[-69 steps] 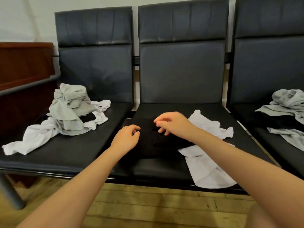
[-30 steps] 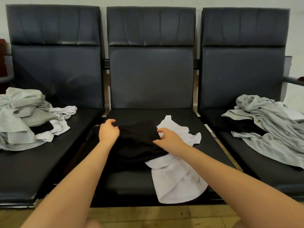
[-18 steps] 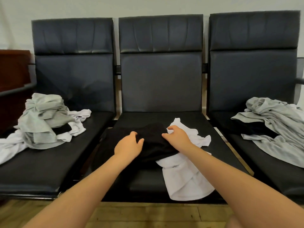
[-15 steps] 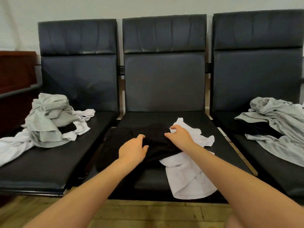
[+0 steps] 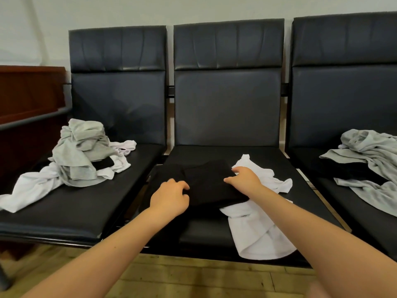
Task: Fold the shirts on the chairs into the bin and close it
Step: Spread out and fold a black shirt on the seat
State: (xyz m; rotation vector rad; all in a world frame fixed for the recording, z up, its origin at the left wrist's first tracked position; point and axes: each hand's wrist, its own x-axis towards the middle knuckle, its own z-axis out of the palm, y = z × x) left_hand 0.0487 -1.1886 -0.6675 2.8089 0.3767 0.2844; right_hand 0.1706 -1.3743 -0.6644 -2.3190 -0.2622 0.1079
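- Left hand [image 5: 169,196] gripped the black shirt [image 5: 206,183] at its near-left edge, fingers curled, likely to make a fold.
- Right hand [image 5: 245,179] lay flat on the far-right side, steadying it over the white shirt [image 5: 255,229].
- No bin showed.

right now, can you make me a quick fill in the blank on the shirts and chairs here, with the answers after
1. Both hands, the left hand and the right hand, rest on a shirt coloured ____.
2. The black shirt lies on the ____ chair of the three.
3. Partly under the black shirt lies a ____ shirt.
4. The grey and white pile sits on the seat of the ____ chair.

Missing words: black; middle; white; left
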